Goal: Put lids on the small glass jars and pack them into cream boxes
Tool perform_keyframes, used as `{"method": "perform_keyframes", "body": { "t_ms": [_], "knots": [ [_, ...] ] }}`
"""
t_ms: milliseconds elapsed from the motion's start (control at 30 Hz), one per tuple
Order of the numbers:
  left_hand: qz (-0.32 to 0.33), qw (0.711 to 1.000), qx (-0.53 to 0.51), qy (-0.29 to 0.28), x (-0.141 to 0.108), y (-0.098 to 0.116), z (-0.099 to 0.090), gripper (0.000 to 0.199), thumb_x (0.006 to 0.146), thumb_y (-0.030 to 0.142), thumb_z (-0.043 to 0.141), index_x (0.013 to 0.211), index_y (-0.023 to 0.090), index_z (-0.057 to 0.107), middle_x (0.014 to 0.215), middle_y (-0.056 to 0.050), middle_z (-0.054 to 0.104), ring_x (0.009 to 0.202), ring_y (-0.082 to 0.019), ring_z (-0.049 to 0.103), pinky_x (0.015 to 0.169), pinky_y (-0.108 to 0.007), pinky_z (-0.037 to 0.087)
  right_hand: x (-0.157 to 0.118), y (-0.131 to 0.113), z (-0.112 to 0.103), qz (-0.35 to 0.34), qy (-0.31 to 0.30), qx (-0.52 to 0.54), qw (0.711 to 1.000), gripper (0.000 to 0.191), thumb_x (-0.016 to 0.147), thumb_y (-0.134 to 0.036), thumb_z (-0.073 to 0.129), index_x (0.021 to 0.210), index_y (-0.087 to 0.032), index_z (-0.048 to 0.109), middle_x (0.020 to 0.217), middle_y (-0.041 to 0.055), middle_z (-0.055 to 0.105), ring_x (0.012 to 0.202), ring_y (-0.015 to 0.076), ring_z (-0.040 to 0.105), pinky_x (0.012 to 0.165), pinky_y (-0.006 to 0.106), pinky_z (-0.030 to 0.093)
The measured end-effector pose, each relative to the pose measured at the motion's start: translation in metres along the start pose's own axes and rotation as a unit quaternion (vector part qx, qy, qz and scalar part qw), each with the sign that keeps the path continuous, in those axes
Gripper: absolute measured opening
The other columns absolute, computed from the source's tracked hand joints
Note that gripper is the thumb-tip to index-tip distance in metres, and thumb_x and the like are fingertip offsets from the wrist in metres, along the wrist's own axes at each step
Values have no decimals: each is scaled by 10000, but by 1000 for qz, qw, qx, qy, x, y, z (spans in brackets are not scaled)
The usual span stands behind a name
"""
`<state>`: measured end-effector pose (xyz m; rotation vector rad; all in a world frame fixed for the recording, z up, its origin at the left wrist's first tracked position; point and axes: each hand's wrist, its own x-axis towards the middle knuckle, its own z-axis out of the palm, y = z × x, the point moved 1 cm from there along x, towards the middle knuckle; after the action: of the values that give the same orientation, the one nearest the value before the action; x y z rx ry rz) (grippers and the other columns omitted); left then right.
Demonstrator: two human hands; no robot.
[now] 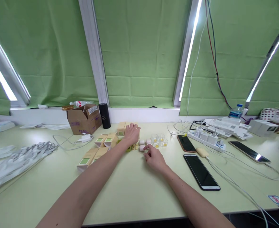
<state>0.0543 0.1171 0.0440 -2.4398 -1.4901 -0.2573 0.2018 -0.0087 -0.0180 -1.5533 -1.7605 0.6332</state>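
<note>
Two spots occupy us; our left hand [131, 133] bends over the rear boxes [121, 129], grip hidden; our right hand [155, 159] curls at the pale jars [141, 148] beside the clear cups [163, 142], pinch unclear; we judge positioning underway; any lift calls for opposed fingertips.

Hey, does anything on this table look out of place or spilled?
No spill is visible. White cables sprawl in loose loops around the power strip, which looks untidy, and a bottle lies on its side behind the cardboard box instead of standing.
</note>
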Motion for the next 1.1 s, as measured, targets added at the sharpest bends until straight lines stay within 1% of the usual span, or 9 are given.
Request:
{"method": "perform_keyframes", "body": {
  "t_ms": [67, 167, 233, 333, 467, 667, 833, 933, 1100],
  "knots": [
    [4, 1000, 6, -5, -7, 7, -1, 431, 800, 79, 586, 1220, 175, 604, 1397, -177, 556, 1292, -337, 495, 1050, -471, 373, 1, 0, 0, 3, 0, -1, 1000, 252, 900, -142, 584, 1122, -259, 614, 790, -28, 710, 757, 170, 630, 631, 250, 316],
    [5, 1000, 9, -25, -17, 18, -1, 386, 824, 131, 585, 1209, 126, 610, 1403, -218, 530, 1142, -313, 620, 989, -435, 444, 2, 1, 1, 5, 1, -3, 1000, 249, 905, -148, 583, 1123, -262, 616, 803, -25, 714, 767, 170, 633, 633, 250, 314],
    [10, 999, 8, -38, -21, 23, -1, 407, 828, 152, 583, 1234, 122, 600, 1420, -219, 521, 1092, -303, 653, 956, -417, 474, 2, 1, 1, 4, 0, -4, 1000, 248, 906, -150, 582, 1125, -262, 617, 814, -23, 717, 775, 170, 636, 635, 250, 316],
    [12, 999, 5, -49, -23, 28, 0, 438, 841, 175, 579, 1275, 112, 578, 1411, -226, 532, 1160, -331, 632, 985, -426, 478, 2, 1, 1, 5, -3, -6, 1000, 243, 906, -149, 582, 1120, -259, 614, 818, -22, 718, 779, 169, 638, 634, 250, 318],
    [-1, 998, -4, -59, -20, 29, 2, 401, 891, 199, 526, 1275, 98, 577, 1388, -242, 544, 1199, -350, 611, 999, -444, 480, 2, 2, 0, 4, -5, -9, 1000, 243, 906, -149, 580, 1118, -263, 612, 812, -25, 716, 772, 168, 635, 630, 252, 312],
    [-24, 997, -26, -71, -8, 22, 10, 460, 910, 249, 518, 1343, 96, 538, 1442, -267, 493, 1257, -381, 572, 990, -471, 484, 1, 1, 0, 0, -7, -9, 1000, 245, 909, -158, 576, 1130, -259, 604, 806, -26, 714, 757, 169, 635, 629, 253, 310],
    [-34, 996, -41, -70, -3, 18, 15, 478, 952, 289, 473, 1388, 97, 508, 1465, -272, 482, 1290, -380, 550, 1036, -488, 453, 1, 0, -1, 3, -8, -13, 1000, 249, 911, -151, 583, 1136, -256, 604, 810, -25, 716, 762, 168, 629, 637, 256, 310],
    [-43, 996, -46, -70, -1, 17, 18, 503, 976, 314, 446, 1415, 70, 477, 1525, -285, 422, 1338, -388, 526, 1070, -495, 429, 1, -1, -1, 2, -9, -13, 1000, 249, 913, -151, 583, 1137, -256, 604, 799, -29, 711, 754, 165, 622, 634, 255, 308],
    [-52, 994, -57, -73, 2, 17, 20, 518, 998, 331, 416, 1454, 87, 444, 1605, -278, 344, 1394, -386, 489, 1097, -514, 413, 0, 0, 0, 0, -9, -13, 1000, 243, 914, -154, 583, 1131, -258, 605, 801, -32, 708, 748, 162, 620, 629, 253, 304]
  ]
}}
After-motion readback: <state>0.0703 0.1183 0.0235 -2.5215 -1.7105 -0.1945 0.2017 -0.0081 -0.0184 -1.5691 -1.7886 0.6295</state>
